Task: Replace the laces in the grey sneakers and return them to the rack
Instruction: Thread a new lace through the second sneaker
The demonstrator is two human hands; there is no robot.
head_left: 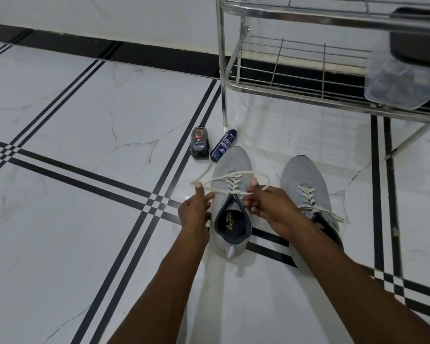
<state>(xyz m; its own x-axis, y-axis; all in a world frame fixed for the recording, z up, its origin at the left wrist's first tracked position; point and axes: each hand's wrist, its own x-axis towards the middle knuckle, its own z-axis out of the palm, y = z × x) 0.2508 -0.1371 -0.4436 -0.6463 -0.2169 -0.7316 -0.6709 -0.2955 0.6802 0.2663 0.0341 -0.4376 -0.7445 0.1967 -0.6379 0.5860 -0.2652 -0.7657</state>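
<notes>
Two hands pinching lace (230, 192) (left sneaker (231, 207))

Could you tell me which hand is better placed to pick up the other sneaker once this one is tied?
Probably the right hand: the other sneaker lies just beside it, while the left hand is across the sneaker being laced.

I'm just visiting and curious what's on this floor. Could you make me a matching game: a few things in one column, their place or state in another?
Things:
1. left sneaker
2. right sneaker
3. blue tube
4. metal rack

Places or states:
A. lies by a rack leg
B. stands against the wall
C. lace held by both hands
D. laced, no hand on it

Pairs: 1-C, 2-D, 3-A, 4-B
</notes>
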